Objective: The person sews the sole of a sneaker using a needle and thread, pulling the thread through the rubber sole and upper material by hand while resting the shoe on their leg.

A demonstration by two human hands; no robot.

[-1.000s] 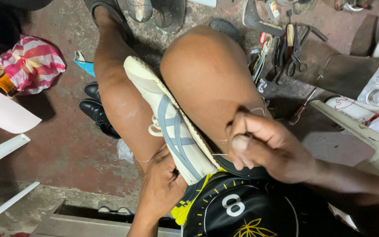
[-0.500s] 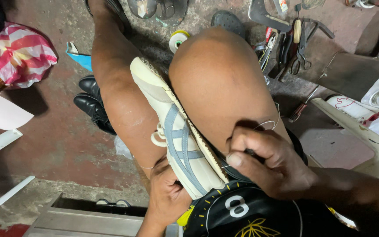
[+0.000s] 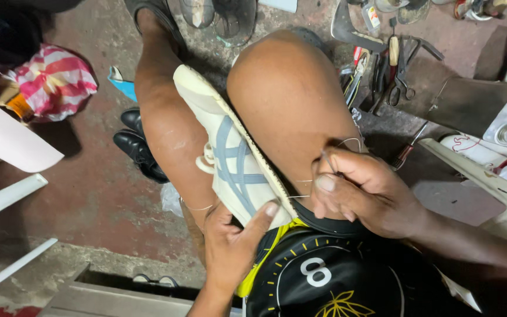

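We clamp a cream sneaker (image 3: 230,158) with blue-grey stripes between our knees; our left hand (image 3: 233,246) grips its heel, thumb on the smooth side. Our right hand (image 3: 368,194) pinches thin thread (image 3: 300,196) beside the sole. Beyond our fingers lie metal scissors (image 3: 403,82) and a striped pink bag (image 3: 54,82).

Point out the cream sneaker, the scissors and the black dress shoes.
cream sneaker (image 3: 230,161), head view, on its side panel with the blue stripes.
scissors (image 3: 404,82), head view, near the pivot above the handles.
black dress shoes (image 3: 139,147), head view, on the upper of the nearer shoe.
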